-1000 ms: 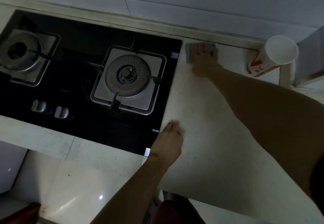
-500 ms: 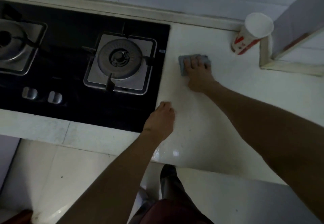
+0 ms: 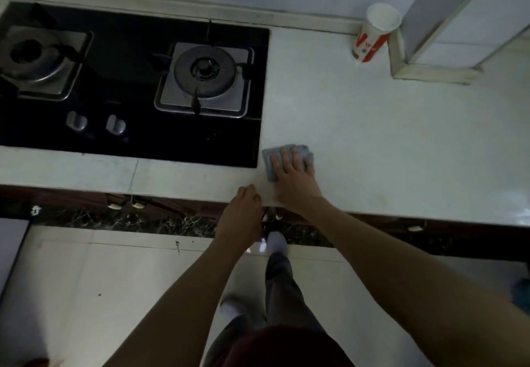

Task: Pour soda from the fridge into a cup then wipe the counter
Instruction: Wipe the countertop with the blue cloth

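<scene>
My right hand (image 3: 295, 177) lies flat on a folded grey cloth (image 3: 271, 158) and presses it onto the white counter (image 3: 387, 137), near the counter's front edge and just right of the stove's front right corner. My left hand (image 3: 243, 211) is curled over the counter's front edge, right beside the right hand, with nothing visibly in it. A tall white paper cup with red markings (image 3: 372, 36) stands upright at the back of the counter by the wall, far from both hands. What is inside the cup does not show.
A black glass gas stove (image 3: 129, 143) with two burners and two knobs fills the counter's left part. A tiled pillar base (image 3: 430, 71) juts out behind the cup at the back right. Below the counter edge lie a dark cabinet front and a pale floor.
My right hand has dragged the cloth from the back of the counter by the wall toward the front edge. My left hand has slid back from the counter top onto its edge.
</scene>
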A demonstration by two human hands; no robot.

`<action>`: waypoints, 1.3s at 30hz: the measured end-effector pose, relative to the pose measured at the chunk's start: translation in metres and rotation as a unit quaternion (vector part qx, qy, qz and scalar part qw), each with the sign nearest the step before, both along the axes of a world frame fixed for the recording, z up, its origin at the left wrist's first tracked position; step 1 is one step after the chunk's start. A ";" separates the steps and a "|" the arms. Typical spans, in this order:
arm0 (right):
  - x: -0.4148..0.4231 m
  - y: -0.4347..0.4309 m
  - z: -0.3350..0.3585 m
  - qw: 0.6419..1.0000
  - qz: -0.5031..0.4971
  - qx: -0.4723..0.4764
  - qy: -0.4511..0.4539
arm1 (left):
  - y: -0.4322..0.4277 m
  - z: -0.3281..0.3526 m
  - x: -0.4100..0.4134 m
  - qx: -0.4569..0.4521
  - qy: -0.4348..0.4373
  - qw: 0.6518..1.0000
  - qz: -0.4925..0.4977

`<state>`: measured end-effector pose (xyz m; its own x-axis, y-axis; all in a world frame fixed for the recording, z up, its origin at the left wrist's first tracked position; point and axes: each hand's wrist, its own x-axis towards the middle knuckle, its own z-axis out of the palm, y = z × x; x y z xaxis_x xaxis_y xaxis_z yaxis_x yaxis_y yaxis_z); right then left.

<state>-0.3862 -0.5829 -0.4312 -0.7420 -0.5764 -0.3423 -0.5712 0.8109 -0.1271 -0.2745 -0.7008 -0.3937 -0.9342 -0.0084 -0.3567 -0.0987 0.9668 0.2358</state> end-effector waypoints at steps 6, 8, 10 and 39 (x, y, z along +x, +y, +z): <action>0.057 0.004 0.002 1.000 0.013 0.005 -0.021 | -0.003 -0.005 0.015 0.021 0.030 0.998 0.053; 0.062 0.010 0.005 1.000 0.018 0.013 -0.009 | 0.000 -0.005 0.016 0.024 0.039 0.998 0.032; 0.063 0.008 0.006 1.000 0.018 0.014 -0.004 | -0.001 -0.003 0.015 0.022 0.042 0.999 0.024; -0.044 0.362 -0.009 0.996 -0.041 0.002 0.084 | 0.319 0.001 -0.112 0.002 0.004 0.995 -0.099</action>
